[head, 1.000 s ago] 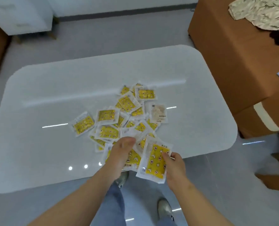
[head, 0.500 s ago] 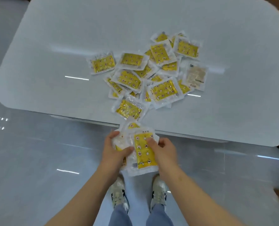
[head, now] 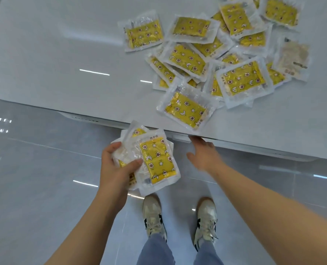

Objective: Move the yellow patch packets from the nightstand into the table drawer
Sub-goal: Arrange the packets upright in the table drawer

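Observation:
My left hand (head: 116, 169) grips a small stack of yellow patch packets (head: 157, 161) in clear wrappers, held in front of the white table's near edge (head: 101, 111). My right hand (head: 203, 153) is empty, with its fingers reaching up under that edge to the right of the stack; the fingertips are at the shadowed underside strip (head: 178, 137), where a drawer front may be. A pile of several more yellow packets (head: 212, 60) lies on the tabletop, one packet (head: 185, 109) nearest the edge.
A pale, non-yellow packet (head: 292, 58) lies at the right of the pile. Glossy grey floor tiles (head: 44, 169) spread below the table. My two feet in light sneakers (head: 180, 219) stand close to the table.
My right hand has let go of the packet stack and moved right and up to the table's underside edge. My left hand now holds the stack alone. The view has come closer to the table.

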Tool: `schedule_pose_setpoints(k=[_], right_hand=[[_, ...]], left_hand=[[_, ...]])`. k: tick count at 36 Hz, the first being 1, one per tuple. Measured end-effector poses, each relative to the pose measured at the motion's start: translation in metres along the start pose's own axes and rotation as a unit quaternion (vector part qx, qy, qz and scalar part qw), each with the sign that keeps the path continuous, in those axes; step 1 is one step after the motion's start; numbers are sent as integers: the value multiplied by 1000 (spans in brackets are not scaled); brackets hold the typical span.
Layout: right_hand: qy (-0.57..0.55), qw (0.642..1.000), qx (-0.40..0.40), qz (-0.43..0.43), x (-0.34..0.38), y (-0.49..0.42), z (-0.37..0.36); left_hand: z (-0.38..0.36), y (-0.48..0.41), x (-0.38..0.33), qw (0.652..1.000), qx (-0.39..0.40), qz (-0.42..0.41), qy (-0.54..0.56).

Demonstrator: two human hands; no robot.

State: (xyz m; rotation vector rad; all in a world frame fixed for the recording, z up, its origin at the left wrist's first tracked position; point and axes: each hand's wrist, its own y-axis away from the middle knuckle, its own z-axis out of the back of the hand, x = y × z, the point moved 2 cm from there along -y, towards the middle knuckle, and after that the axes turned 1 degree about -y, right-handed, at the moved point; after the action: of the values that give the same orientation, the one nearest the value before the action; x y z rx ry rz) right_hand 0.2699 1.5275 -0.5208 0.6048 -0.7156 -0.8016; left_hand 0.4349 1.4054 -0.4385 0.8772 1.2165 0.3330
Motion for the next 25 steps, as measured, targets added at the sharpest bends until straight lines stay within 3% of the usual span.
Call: schedule_pose_setpoints(k=[6, 12, 15, 20, 25], right_hand=[[-17, 999, 38, -12, 13, -21, -11], [-69, 991, 79, -82, 19, -40, -13], [-73, 992, 57, -87, 18, -42, -20], [-38, 993, 37, -103, 18, -27, -45], [-79, 988, 94, -95, 14, 13, -83]], left_hand=[[12, -7, 2, 1000, 2, 7, 13], [14, -21, 6, 999, 9, 1, 49], [16, -24, 11, 999, 12, -1, 49], [27, -20, 19, 1000, 5, 1, 28], [40, -3, 22, 1000, 6, -1, -14]])
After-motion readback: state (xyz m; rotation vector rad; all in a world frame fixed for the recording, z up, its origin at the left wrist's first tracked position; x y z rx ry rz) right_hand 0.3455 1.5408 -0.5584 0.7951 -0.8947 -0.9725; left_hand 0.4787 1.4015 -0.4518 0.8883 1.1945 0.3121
